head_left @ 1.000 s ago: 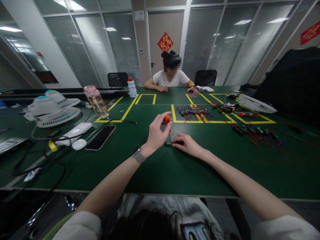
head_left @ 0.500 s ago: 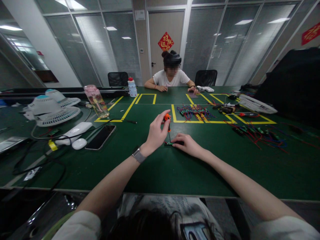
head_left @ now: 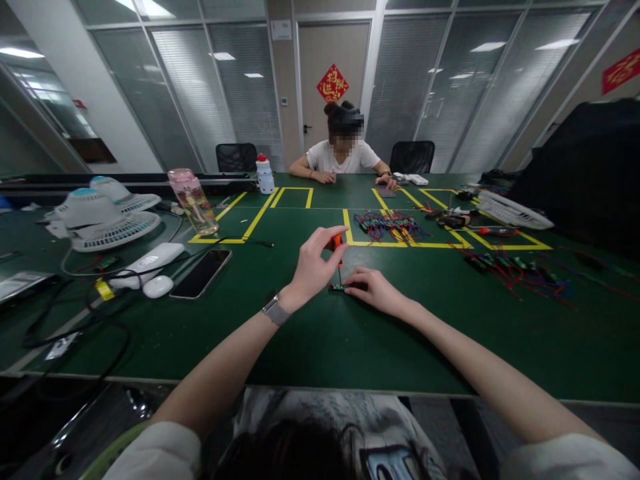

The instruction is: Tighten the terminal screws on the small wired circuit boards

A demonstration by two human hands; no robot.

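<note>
My left hand is closed around the orange handle of a screwdriver, which stands nearly upright. Its thin shaft reaches down to a small green circuit board lying on the green table. With thumb and fingertips, my right hand grips the right end of that board and keeps it against the tabletop. Part of the board is hidden under the right fingers. Where exactly the screwdriver tip meets the board is too small to tell.
Wired circuit boards lie in a yellow-taped area, with another wired bunch at right. A phone, white mouse, pink-lidded bottle, fan and cables are at left. A person sits opposite.
My left fingers have shifted on the screwdriver handle, with the thumb and index finger now further to the right. My right hand and the circuit board have stayed in place.
</note>
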